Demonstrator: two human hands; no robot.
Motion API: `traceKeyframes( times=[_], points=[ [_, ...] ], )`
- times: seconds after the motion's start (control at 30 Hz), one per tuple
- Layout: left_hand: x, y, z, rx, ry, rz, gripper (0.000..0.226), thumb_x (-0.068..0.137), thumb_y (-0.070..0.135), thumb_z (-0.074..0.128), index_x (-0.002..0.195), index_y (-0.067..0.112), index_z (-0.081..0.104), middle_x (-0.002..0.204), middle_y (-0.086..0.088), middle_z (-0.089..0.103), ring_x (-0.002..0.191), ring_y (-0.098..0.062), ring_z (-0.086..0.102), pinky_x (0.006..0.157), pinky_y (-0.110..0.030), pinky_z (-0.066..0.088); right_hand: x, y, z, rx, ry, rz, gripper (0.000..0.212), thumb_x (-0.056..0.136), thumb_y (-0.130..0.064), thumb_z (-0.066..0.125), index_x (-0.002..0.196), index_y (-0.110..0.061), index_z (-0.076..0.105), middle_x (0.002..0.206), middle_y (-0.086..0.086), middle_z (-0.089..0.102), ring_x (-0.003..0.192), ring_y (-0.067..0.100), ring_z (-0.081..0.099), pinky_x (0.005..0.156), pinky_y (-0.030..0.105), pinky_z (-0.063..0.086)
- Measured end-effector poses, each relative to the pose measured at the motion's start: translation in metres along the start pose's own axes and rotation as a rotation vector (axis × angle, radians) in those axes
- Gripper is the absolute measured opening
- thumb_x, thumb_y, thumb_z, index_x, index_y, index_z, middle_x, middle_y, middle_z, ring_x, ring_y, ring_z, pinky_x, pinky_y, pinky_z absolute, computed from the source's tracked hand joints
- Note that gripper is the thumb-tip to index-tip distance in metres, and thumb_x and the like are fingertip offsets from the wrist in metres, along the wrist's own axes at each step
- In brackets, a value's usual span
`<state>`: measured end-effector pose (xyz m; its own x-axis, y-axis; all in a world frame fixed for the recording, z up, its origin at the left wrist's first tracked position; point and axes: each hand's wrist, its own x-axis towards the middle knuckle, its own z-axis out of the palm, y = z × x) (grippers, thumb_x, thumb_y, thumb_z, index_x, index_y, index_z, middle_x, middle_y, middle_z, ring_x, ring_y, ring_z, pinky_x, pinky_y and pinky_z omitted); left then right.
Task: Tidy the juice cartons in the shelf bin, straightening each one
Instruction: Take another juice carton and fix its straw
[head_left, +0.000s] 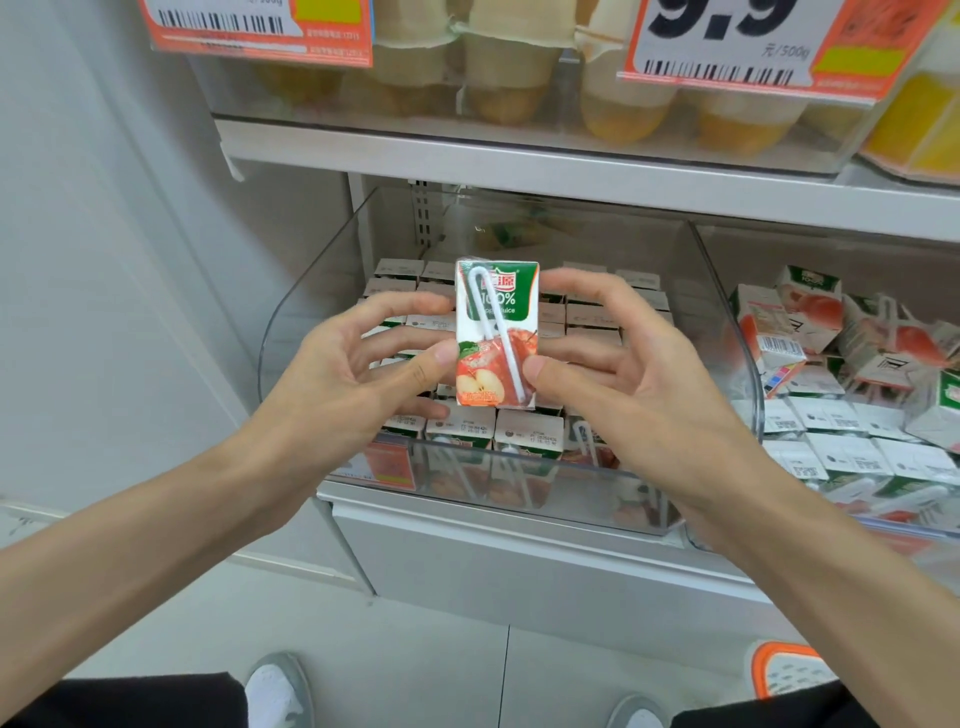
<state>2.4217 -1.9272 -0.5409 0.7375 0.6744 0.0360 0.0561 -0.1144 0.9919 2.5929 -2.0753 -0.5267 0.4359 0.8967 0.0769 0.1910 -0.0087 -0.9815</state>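
Observation:
A small apple juice carton (496, 332) with a white straw on its front is held upright above the clear plastic shelf bin (311, 312). My left hand (363, 369) pinches its left edge between thumb and fingers. My right hand (618, 358) pinches its right edge the same way. Below the carton, several more apple juice cartons (530, 431) stand in neat rows inside the bin, tops up. The hands hide part of the middle rows.
A second clear bin (727, 291) to the right holds jumbled cartons (810, 332) lying at odd angles. The upper shelf (519, 161) carries fruit cups (514, 62) and orange price tags (727, 41). An orange basket (789, 670) sits on the floor at lower right.

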Motion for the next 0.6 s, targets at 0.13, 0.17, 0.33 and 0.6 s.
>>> traceKeyframes(
  times=[0.13,0.17,0.33,0.6],
  points=[
    [-0.0014,0.0014,0.0017,-0.002,0.001,0.036,0.040,0.100,0.029,0.065,0.139,0.032,0.058,0.113,-0.006,0.080,0.099,-0.019,0.075,0.076,-0.024,0.059,-0.0012,-0.0021,0.0025,0.016,-0.026,-0.052,0.052,0.102,-0.011,0.067,0.140,-0.044,0.054,0.126,-0.008,0.076,0.108,0.015,0.077,0.090,0.030,0.063],
    [-0.0024,0.0025,0.0022,0.007,-0.004,0.045,0.041,0.101,0.031,0.063,0.140,0.037,0.056,0.111,-0.006,0.080,0.095,-0.017,0.073,0.074,-0.024,0.058,-0.0010,-0.0014,0.0036,0.017,-0.033,-0.054,0.048,0.104,-0.012,0.065,0.139,-0.043,0.056,0.127,-0.006,0.076,0.107,0.018,0.077,0.088,0.032,0.064],
    [-0.0058,0.0057,0.0043,0.051,-0.060,0.088,0.040,0.105,0.038,0.053,0.142,0.053,0.052,0.115,-0.003,0.080,0.089,-0.016,0.070,0.070,-0.028,0.055,0.0013,-0.0031,0.0064,0.090,-0.028,0.019,0.030,0.109,-0.016,0.055,0.124,-0.035,0.073,0.106,-0.003,0.082,0.097,0.021,0.079,0.085,0.027,0.063],
    [-0.0031,0.0009,0.0010,0.000,-0.064,0.098,0.044,0.112,0.011,0.045,0.144,0.038,0.060,0.112,-0.007,0.077,0.082,-0.024,0.074,0.063,-0.027,0.051,0.0019,0.0017,0.0077,0.002,-0.020,-0.005,0.053,0.092,-0.005,0.078,0.131,-0.039,0.067,0.101,0.004,0.081,0.095,0.021,0.079,0.100,0.037,0.060]
  ],
)
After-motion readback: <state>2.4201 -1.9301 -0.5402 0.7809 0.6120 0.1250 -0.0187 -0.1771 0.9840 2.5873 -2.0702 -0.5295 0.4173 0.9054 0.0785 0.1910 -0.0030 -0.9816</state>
